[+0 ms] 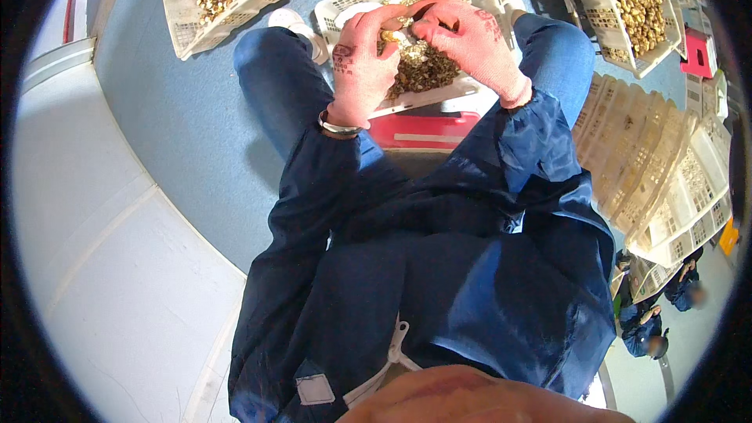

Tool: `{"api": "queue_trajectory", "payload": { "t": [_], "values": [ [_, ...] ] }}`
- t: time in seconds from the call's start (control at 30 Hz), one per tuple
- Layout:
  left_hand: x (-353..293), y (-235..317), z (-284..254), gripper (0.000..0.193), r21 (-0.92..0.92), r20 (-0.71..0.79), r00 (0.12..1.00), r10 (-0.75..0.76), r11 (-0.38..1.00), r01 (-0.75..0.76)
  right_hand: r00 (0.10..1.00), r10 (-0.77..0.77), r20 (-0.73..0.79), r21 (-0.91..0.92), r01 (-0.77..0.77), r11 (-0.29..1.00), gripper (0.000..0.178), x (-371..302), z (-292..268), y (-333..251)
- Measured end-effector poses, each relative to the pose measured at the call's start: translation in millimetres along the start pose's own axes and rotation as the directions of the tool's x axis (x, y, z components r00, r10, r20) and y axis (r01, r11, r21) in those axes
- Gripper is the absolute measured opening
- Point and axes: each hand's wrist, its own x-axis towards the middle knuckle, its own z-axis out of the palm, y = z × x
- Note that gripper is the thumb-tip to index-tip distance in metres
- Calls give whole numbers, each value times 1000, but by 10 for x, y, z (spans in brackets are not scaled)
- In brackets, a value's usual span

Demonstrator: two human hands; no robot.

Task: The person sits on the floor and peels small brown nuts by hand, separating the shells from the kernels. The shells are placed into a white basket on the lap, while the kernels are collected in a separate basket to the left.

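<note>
In front of me, between my knees, stands a white plastic basket [325, 12] holding small brown and golden rounded pieces [427, 70] that look like mushrooms. Above it, both hands wear pink gloves with dark printing, and their fingertips come close together. My left hand [364, 66] has its fingers curled, near a small golden piece, with a metal band at the wrist. Curled too, my right hand [474, 37] bends its fingers and thumb inward at the basket's right side. What the fingertips hold is too small to make out.
A pink-red box [423, 131] sits below the basket's near edge. More filled white crates stand at the far left [184, 23] and far right [623, 55]. Stacked baskets [627, 157] lie right of my leg. A white wall panel [117, 266] is at left. People in dark clothes [644, 329] appear lower right.
</note>
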Motion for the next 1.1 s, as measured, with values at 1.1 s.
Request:
{"api": "queue_trajectory", "payload": {
  "t": [1.1],
  "values": [
    [33,-35,-123,47,-693,363,888,-283,555,460,972,233,36,120,-235,964,23,15,-144,-150]
  ]
}}
